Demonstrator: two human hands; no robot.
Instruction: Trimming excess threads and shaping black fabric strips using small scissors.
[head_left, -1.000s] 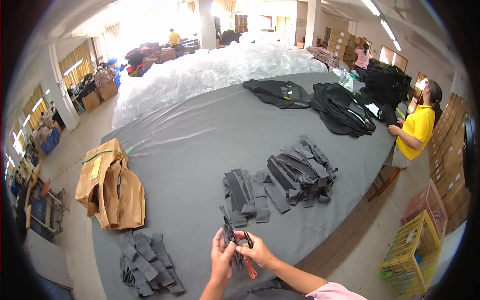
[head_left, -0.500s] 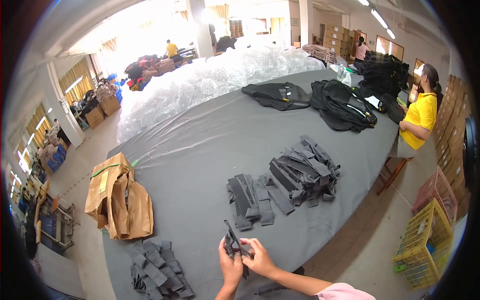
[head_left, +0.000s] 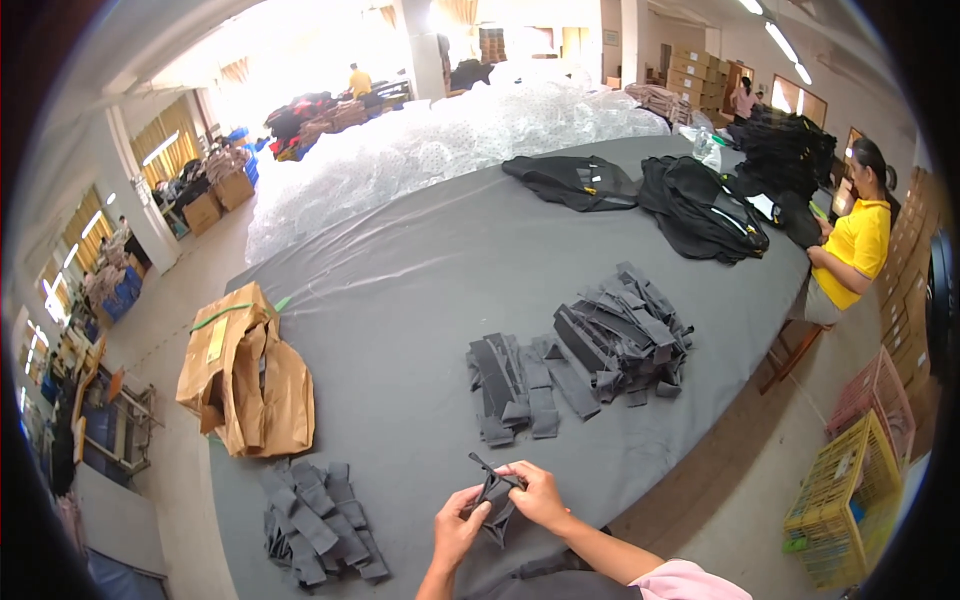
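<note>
The head view put a dark fabric piece (head_left: pixel 496 490) just above the near edge of the grey-covered table (head_left: pixel 400 330), between two bare hands. The left hand (head_left: pixel 457 522) pinched its near side, thumb on top; the right hand (head_left: pixel 538 495) gripped its far side with bent fingers. Held taut and close to the body like this, it was probably easier to see and turn. Its underside was hidden, and whether it was one layer or several could not be told; nor could the right palm's contents.

Farther in from the near edge lay a short row of grey strips (head_left: pixel 490 380), beside a larger heap (head_left: pixel 625 340) toward the right edge. Another strip pile (head_left: pixel 318 520) sat by the near left corner; keeping the piles apart perhaps sorted them. A crumpled paper bag (head_left: pixel 250 380) stood at the left edge, its inside mostly hidden. Black garments (head_left: pixel 700 210) lay toward the far right corner, near a seated co-worker (head_left: pixel 855 240). Beyond the far edge, glare washed out the background.
</note>
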